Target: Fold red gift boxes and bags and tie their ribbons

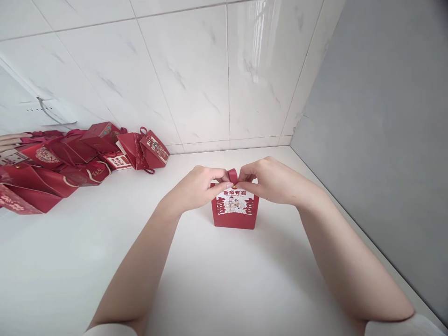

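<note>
A small red gift box (235, 212) with a white printed panel and Chinese characters stands upright on the white counter (105, 261), a little right of centre. My left hand (198, 186) and my right hand (271, 179) meet above its top. Both are closed in a pinch on the red ribbon loop (233, 175) at the box's top, one from each side. The box's top flaps are hidden behind my fingers.
A pile of several similar red gift boxes (87, 154) lies at the left against the white tiled wall (196, 70). A grey wall (385, 140) borders the counter on the right. Fingers of another person's hand (10, 142) show at the far left edge.
</note>
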Demonstrator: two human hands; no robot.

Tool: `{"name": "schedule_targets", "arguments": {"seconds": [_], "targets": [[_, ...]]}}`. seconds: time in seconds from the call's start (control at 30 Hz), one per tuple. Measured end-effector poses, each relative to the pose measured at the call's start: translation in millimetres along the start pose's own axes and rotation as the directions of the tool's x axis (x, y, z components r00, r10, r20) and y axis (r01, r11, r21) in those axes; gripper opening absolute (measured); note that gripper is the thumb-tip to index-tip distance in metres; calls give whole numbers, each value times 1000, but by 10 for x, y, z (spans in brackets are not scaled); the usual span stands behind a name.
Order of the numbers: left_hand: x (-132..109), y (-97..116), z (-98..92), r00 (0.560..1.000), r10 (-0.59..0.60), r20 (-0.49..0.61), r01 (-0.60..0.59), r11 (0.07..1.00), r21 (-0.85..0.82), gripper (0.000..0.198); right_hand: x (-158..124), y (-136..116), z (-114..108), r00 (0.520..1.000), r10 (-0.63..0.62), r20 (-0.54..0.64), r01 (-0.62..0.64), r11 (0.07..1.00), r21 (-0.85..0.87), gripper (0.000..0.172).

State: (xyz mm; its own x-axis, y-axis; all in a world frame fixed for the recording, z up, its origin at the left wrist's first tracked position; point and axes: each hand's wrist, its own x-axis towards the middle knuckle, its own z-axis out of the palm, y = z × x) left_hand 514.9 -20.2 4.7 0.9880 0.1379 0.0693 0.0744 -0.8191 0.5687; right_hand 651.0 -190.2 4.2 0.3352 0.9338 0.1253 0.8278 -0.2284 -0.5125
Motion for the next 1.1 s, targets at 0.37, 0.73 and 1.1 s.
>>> {"name": "schedule_targets", "arguments": {"seconds": [0.37,0.73,1.1], "targets": [[63,-28,96,963,145,-227,-50,924,379,22,9,-126,60,989,96,-109,-112,982,-154,28],[-55,112,61,988,-146,-53,129,960,-248,36,-114,-90,-121,983,-122,134,96,978,188,25],[-25,-17,-119,983,-108,150,133,977,-169,20,-51,62,-48,982,-153,-111,160,985,60,15]]}}
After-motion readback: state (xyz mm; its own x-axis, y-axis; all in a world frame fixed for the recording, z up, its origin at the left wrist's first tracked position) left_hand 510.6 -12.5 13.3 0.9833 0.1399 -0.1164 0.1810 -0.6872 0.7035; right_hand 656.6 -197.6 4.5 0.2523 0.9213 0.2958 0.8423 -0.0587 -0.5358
